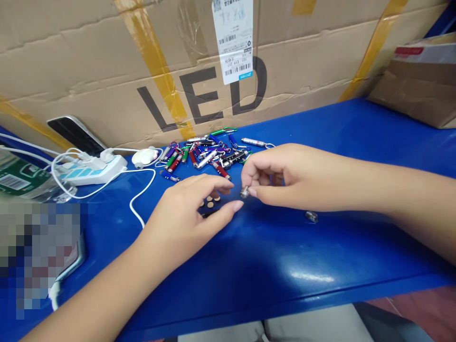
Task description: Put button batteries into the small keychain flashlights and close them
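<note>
My right hand (276, 178) pinches a small silvery metal piece (244, 192) between thumb and fingertips, above the blue tabletop. Close to its left, my left hand (194, 202) has thumb and forefinger apart, with nothing visible between their tips. Several small round tan discs (210, 204) lie behind the left thumb, and a dark item there is mostly hidden by that hand. Beyond both hands is a pile of small metal penlights (206, 159) in several colours, many with carabiner clips. A silver penlight (253, 142) lies at the pile's right. Below the right wrist rests a small shiny piece (311, 217).
A large cardboard box (295, 61) marked LED stands along the back of the blue table (256, 270). On the left are a power strip (94, 171) with white cables, a plastic bottle (24, 183) and a phone (76, 259). Another carton (416, 85) sits at back right.
</note>
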### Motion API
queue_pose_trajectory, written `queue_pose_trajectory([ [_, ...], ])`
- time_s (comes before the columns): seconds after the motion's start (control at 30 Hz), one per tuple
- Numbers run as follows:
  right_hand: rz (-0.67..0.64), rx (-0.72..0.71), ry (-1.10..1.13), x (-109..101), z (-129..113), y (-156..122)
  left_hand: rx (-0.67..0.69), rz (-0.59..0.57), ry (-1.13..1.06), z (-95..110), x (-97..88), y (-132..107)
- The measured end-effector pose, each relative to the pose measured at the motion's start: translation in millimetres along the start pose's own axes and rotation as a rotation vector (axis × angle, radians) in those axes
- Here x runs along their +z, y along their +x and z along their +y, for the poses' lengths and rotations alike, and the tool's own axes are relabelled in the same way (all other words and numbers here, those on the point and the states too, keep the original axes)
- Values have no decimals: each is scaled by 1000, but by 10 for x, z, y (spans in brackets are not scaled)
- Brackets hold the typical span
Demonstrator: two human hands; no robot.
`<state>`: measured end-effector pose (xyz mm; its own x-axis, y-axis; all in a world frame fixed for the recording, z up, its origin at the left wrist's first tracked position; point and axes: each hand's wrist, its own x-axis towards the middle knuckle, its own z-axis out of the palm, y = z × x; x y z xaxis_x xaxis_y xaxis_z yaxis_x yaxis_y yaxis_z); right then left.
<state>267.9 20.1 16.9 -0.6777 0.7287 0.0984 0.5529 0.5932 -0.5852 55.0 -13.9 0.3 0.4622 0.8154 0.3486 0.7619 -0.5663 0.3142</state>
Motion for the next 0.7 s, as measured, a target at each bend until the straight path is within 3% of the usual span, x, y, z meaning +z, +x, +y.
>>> queue_pose_trajectory([
  [0.37,-28,-57,112,-42,-60,-66,165,63,-9,97,21,-58],
  [0.57,-56,-1,166,-88,-95,-86,146,58,-1,123,-2,-77],
  [0.7,-69,-44,166,-64,-57,-80,106,107,29,154,-6,-89],
])
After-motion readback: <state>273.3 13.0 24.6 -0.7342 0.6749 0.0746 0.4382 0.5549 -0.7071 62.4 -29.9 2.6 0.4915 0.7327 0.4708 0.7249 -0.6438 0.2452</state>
